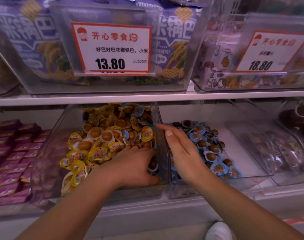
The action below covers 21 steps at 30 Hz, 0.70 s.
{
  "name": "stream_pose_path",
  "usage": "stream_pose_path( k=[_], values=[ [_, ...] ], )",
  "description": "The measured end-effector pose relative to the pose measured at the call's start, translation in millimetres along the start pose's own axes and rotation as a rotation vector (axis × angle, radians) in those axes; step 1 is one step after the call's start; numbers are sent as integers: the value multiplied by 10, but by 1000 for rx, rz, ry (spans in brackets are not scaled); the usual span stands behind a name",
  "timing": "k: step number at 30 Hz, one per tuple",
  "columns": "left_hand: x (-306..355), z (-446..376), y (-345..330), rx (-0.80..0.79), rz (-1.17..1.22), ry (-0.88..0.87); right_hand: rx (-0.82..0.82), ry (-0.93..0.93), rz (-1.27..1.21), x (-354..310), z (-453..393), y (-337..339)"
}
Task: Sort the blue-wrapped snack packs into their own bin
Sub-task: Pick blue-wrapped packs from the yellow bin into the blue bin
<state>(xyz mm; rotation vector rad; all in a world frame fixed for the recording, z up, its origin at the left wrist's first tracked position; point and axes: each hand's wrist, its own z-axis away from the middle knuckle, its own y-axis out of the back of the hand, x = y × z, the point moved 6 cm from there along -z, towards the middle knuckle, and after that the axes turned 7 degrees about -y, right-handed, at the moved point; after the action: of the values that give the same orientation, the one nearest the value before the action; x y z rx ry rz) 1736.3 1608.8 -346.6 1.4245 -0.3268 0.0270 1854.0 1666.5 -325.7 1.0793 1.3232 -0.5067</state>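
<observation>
Mixed bin [61,135], clear, mostly yellow packs, is landmark. Blue bin [248,170] touches its right wall, blue-wrapped packs [215,149] heaped inside. Left hand [134,167] dug into mixed bin's front right corner, fingers curled over packs there; actual grip hidden, cannot tell. Right hand [180,151] over blue bin just beyond shared wall, fingers straight, holding nothing. Stray blue pack [125,134] mid-pile, beyond left hand; left hand nearer, carry goes rightward.
</observation>
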Motion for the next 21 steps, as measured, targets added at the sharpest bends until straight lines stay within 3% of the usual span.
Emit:
stream_pose_path(
  k=[3, 8, 14, 17, 21],
  values=[
    [-10, 4, 38, 19, 97, -4, -1, 3, -1, -7, 4, 2],
    [13, -8, 31, 63, 31, -11, -6, 15, 21, -10, 4, 6],
    [-3, -72, -76, -28, 52, 1, 0, 31, 42, -31, 22, 9],
    [-50, -104, -57, -33, 167, 48, -8, 29, 47, -43, 30, 8],
    [-139, -101, 77, 144, 537, 18, -11, 28, 36, -55, 32, 12]
  ],
)
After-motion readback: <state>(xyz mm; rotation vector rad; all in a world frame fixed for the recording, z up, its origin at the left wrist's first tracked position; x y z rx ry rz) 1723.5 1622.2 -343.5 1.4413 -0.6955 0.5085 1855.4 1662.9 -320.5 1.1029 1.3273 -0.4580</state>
